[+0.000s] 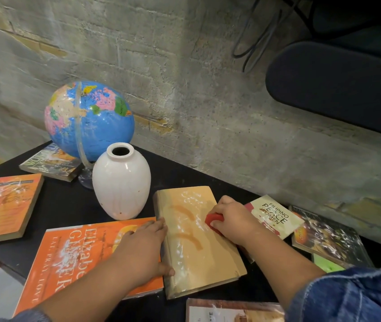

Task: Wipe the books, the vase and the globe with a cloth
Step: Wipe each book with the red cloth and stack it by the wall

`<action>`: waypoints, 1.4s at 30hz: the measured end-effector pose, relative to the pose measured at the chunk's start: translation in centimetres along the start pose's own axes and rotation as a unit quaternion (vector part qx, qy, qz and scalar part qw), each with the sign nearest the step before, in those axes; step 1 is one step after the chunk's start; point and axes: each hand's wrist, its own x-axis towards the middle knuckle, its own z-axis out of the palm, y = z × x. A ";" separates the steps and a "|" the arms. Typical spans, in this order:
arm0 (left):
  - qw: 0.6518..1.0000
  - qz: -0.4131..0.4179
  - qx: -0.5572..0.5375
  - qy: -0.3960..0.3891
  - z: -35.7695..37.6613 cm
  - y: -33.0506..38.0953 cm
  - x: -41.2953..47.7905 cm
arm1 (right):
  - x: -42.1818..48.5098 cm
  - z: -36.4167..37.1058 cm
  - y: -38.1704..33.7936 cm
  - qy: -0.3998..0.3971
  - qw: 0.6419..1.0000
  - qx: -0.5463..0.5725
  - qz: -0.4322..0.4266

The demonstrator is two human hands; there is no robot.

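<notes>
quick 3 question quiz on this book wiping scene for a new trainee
1. True or false: the right hand grips the red cloth on the tan book.
2. What stands just behind the white vase? A) a lamp B) the globe C) a mug
3. Which hand steadies the tan book at its edge, over the large orange book?
Key: 1 true; 2 B; 3 the left hand.
</notes>
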 end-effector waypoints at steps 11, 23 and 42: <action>1.000 0.000 -0.010 0.002 0.1 -0.1 0.0 | -1.3 1.2 -1.2 0.015 1.000 0.023 -0.014; 1.000 -0.003 -0.013 0.000 0.2 -0.2 -0.1 | -4.0 1.9 -1.4 -0.029 0.998 0.060 -0.013; 1.000 -0.009 -0.018 -0.008 0.1 -0.1 -0.4 | -6.6 2.5 -2.7 -0.063 0.994 0.064 -0.056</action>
